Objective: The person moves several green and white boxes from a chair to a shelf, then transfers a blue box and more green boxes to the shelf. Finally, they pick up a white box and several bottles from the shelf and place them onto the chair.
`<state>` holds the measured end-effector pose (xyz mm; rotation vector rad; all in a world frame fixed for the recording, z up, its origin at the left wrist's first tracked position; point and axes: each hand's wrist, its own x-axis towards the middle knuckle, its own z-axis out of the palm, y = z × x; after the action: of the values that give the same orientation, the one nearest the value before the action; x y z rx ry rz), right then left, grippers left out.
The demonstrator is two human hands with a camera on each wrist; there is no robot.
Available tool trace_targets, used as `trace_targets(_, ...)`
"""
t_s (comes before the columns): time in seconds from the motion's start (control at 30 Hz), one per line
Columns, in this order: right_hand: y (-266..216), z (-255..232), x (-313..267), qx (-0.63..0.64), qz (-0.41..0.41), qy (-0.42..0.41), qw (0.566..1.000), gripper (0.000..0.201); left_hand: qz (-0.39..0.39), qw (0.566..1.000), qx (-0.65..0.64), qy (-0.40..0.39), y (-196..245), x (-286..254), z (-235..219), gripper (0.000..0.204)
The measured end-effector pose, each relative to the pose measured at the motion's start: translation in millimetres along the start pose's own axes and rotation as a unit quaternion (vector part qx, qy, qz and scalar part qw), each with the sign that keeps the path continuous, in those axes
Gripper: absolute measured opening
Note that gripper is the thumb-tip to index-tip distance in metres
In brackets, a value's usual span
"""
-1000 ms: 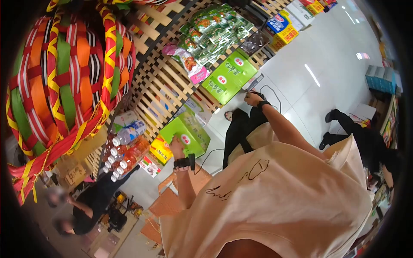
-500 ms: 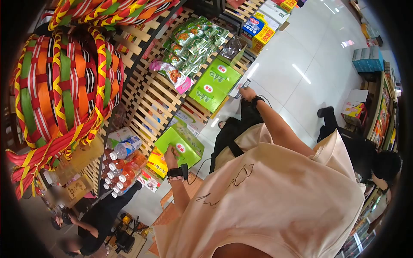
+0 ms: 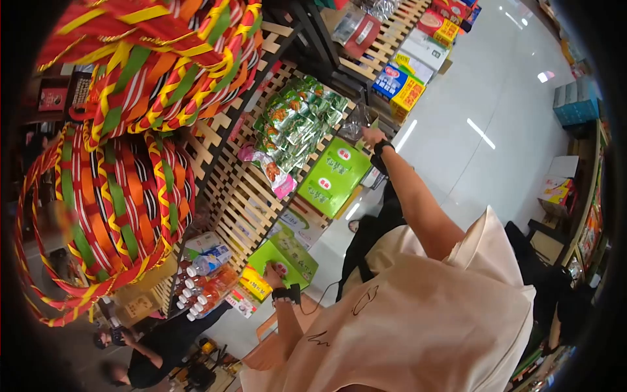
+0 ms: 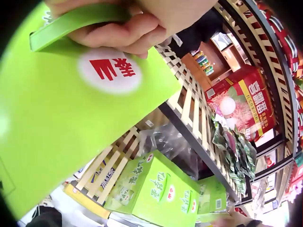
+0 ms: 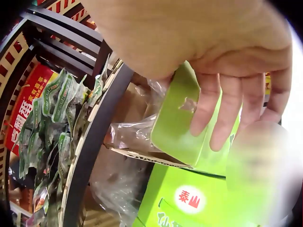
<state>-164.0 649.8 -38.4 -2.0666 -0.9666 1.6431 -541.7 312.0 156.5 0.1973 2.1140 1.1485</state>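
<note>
In the head view my left hand (image 3: 273, 278) grips the handle of a green carton (image 3: 302, 260) at the shelf's lower edge. The left wrist view shows fingers curled round the green handle (image 4: 80, 21). My right hand (image 3: 373, 136) is at a small open box with clear plastic (image 3: 356, 122), past the end of a flat green carton (image 3: 334, 176). Up close, the right fingers (image 5: 225, 111) lie relaxed against a green flap (image 5: 177, 120), with crumpled clear plastic (image 5: 135, 135) beside it. The right thumb is hidden.
Green snack packets (image 3: 304, 117) lie on the slatted shelf (image 3: 238, 196). Woven baskets (image 3: 121, 202) stand at the left, above bottles (image 3: 206, 291). Blue and yellow boxes (image 3: 398, 88) are farther along the shelf. People are at the lower left and at the right.
My right hand has moved from the dark-edged flat object beside the green carton to the small open box. My left hand stays on its carton's handle. The camera view has shifted.
</note>
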Motion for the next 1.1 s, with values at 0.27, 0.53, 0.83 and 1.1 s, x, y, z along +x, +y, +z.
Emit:
trace_targets(0.27, 17.7, -29.5, -70.0, -0.173, -0.123, 0.103, 0.972, 0.036, -0.019, 0.998, 0.011, 0.064, -9.1, 8.0, 5.1, 0.032)
trace_targets(0.53, 63.0, -85.7, -130.5, -0.198, -0.101, 0.039, 0.974, 0.039, 0.014, 0.994, 0.048, 0.093, -12.9, 4.4, 10.0, 0.033)
trace_targets(0.83, 51.7, -158.5, -170.5, 0.247, -0.069, 0.080, 0.963, 0.032, 0.025, 0.977, 0.169, 0.131, -5.1, -1.8, 14.8, 0.038)
trace_targets(1.1, 20.2, -265.7, -215.3, 0.353, -0.104, 0.079, 0.927, 0.030, 0.041, 0.972, 0.142, 0.184, 4.9, -12.1, 29.7, 0.032)
